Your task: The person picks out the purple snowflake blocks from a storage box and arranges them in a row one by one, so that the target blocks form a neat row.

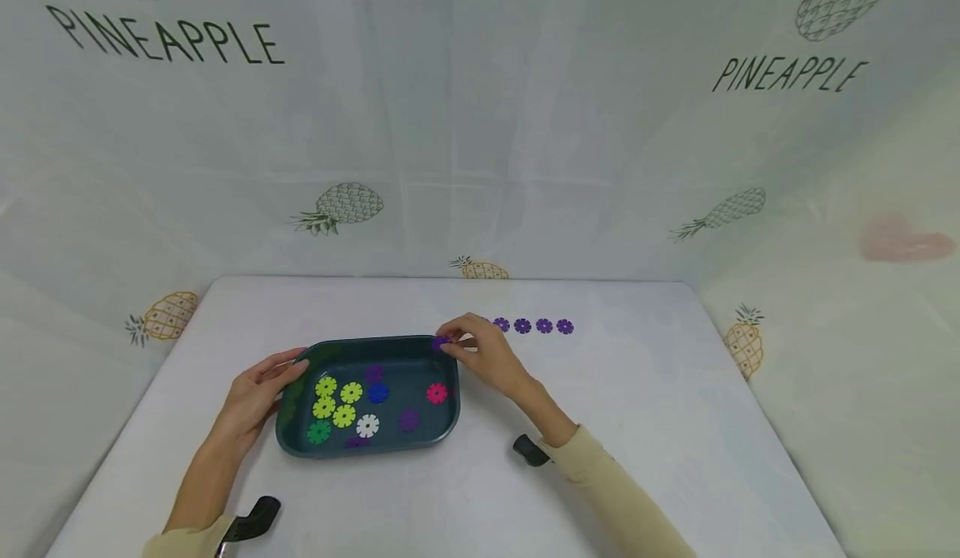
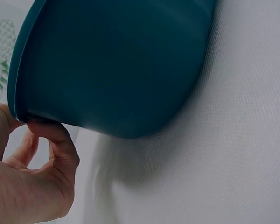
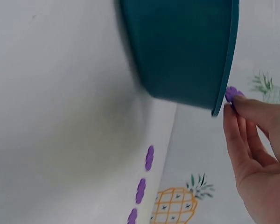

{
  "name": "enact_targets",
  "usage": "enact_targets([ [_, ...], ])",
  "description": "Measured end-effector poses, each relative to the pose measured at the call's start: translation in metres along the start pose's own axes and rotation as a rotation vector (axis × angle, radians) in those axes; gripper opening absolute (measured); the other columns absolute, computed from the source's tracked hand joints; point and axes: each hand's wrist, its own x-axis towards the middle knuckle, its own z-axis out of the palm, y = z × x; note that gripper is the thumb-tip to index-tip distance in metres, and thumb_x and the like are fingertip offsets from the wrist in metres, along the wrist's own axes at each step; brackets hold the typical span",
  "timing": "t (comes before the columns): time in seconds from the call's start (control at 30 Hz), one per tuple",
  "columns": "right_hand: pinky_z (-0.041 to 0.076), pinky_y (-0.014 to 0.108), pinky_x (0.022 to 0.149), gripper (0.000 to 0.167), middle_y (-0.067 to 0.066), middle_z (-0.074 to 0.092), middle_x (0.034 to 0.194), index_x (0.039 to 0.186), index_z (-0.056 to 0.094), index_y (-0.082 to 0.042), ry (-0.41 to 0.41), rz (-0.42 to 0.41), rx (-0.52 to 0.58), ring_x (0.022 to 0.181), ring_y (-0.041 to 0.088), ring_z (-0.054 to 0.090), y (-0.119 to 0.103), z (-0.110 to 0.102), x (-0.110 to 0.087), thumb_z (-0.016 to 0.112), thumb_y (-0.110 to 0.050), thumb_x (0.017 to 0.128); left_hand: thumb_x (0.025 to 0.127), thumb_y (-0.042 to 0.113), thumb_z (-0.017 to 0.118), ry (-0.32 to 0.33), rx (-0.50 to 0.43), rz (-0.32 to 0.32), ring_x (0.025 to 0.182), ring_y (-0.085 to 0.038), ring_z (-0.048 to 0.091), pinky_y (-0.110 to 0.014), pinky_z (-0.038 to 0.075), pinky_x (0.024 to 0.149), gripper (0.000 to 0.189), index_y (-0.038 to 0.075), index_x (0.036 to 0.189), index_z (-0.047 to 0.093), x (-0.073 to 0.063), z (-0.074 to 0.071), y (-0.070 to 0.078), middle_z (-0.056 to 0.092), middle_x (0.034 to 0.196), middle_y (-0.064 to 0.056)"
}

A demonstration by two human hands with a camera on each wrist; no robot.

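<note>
A dark teal tray (image 1: 401,372) stands on the white table. My left hand (image 1: 251,396) holds its left rim; in the left wrist view the fingers (image 2: 58,140) pinch the edge. Over the tray's far right corner, my right hand (image 1: 487,356) pinches a purple flower-shaped disc (image 3: 232,93) between thumb and fingertips. Inside the tray lie several yellow discs (image 1: 344,416), a green one (image 1: 318,432), a white one (image 1: 367,425), a blue one (image 1: 378,393), a pink one (image 1: 437,393) and a few purple ones (image 1: 408,420).
Beyond the right hand, several purple discs (image 1: 522,326) form a row near the table's far edge; the hand hides part of its left end. A pale cloth (image 1: 480,125) printed with pineapples hangs behind the table (image 1: 637,425).
</note>
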Motion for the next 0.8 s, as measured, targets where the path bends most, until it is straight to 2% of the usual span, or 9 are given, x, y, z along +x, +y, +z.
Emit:
enact_targets([
  [0.13,0.058,0.029,0.086,0.022,0.009,0.069,0.107,0.114,0.072,-0.002,0.089,0.041,0.012,0.097,0.022,0.066,0.009,-0.010,-0.005,0.075,-0.001,0.092,0.095,0.049,0.071,0.002,0.000,-0.004,0.107,-0.004,0.059,-0.026,0.053,0.084,0.068,0.012,0.149,0.053,0.001,0.000,0.000,0.063,0.120,0.013],
  [0.33,0.058,0.032,0.087,0.023,0.005,0.071,0.106,0.114,0.073,-0.007,0.183,0.128,-0.027,0.096,0.021,0.066,0.028,-0.024,-0.011,0.078,-0.005,0.091,0.095,0.049,0.072,0.003,-0.004,-0.013,0.106,-0.005,0.060,-0.027,0.053,0.084,0.067,0.013,0.148,0.054,0.001,0.001,0.001,0.063,0.119,0.013],
  [0.53,0.057,0.035,0.088,0.022,0.004,0.072,0.107,0.115,0.074,-0.010,0.241,0.268,-0.010,0.097,0.019,0.065,0.043,-0.036,-0.018,0.077,-0.009,0.093,0.094,0.050,0.072,0.005,0.001,-0.022,0.107,-0.004,0.059,-0.026,0.052,0.085,0.067,0.014,0.148,0.054,0.001,0.000,0.000,0.062,0.119,0.015],
  [0.8,0.054,0.031,0.082,0.021,0.008,0.072,0.104,0.114,0.074,-0.007,0.312,0.356,0.027,0.097,0.022,0.066,0.062,-0.058,-0.031,0.077,-0.009,0.093,0.094,0.050,0.072,0.000,-0.003,-0.022,0.107,-0.005,0.058,-0.027,0.052,0.085,0.065,0.015,0.146,0.056,0.000,0.001,0.000,0.063,0.118,0.014],
])
